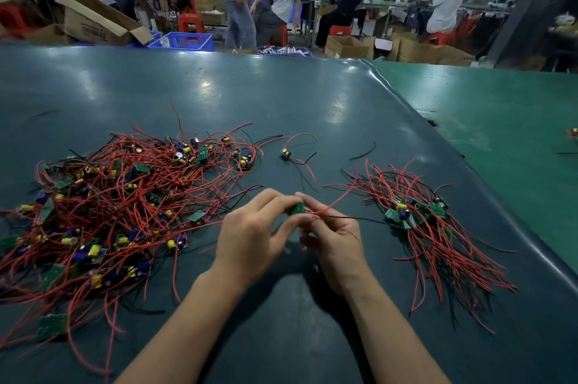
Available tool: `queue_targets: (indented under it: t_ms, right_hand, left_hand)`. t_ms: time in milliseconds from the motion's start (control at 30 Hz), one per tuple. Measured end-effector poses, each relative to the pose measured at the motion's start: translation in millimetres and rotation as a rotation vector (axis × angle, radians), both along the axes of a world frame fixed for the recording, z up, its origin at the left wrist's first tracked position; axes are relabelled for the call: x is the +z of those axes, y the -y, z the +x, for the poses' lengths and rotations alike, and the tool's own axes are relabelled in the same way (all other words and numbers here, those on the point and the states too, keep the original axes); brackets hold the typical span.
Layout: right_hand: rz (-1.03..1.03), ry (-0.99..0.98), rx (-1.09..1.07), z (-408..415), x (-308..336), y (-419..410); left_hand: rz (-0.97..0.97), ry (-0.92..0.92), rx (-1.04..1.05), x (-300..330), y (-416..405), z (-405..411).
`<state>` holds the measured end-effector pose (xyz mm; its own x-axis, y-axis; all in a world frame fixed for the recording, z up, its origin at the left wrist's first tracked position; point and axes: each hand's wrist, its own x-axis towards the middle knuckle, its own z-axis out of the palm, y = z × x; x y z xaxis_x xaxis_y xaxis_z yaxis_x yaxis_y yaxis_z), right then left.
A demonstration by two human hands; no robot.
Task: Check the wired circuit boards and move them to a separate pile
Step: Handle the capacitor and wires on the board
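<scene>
Now the checking step: the left hand (250, 236) and right hand (334, 242) pinch one wired circuit board (296, 209) above the table (281, 95)'s near middle; next, probably, it joins the checked pile (428, 227) toward the right edge.

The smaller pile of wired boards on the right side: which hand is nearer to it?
Right. The right hand is just left of the smaller pile, apart from it, pinching the held board; the left hand is farther left.

We see the held circuit board (296, 209) mostly hidden by fingertips, and the large pile (103, 214) (tangled red wires) cut off at left.
</scene>
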<state>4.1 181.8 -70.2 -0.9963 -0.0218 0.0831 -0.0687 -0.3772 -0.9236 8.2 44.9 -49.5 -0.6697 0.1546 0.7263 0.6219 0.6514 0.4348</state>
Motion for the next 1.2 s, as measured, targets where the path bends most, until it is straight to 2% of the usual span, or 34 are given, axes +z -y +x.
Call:
queue_targets:
  t_ms: [100,267,400,533,700,900,1067,1200]
  right_hand:
    - [0.094,0.024,0.049,3.1,0.8,-0.9]
    - [0.084,0.077,0.067,3.4,3.6,-1.1]
    - [0.197,0.026,0.074,5.9,2.4,2.4]
    - [0.188,0.032,-0.056,3.5,1.4,3.3]
    - [0.077,0.103,-0.035,1.5,3.0,-0.9]
    - [0.240,0.138,-0.186,1.8,0.3,5.0]
    - [0.297,0.077,-0.067,4.5,2.7,2.0]
    - [0.154,0.112,-0.134,2.2,2.8,-0.6]
  left_hand:
    - [0.038,-0.014,0.094,-18.4,5.1,2.3]
    - [-0.008,-0.056,0.183,-25.3,7.0,3.7]
    - [0.012,-0.012,0.238,-26.1,7.2,3.7]
    - [-0.009,0.015,0.187,-26.1,6.3,4.3]
    - [0.012,-0.006,0.139,-28.3,6.9,3.7]
    - [-0.178,-0.248,0.178,-31.7,9.5,2.5]
    - [-0.163,-0.209,0.204,-31.1,10.2,0.3]
    - [-0.135,-0.159,0.149,-29.6,6.1,1.6]
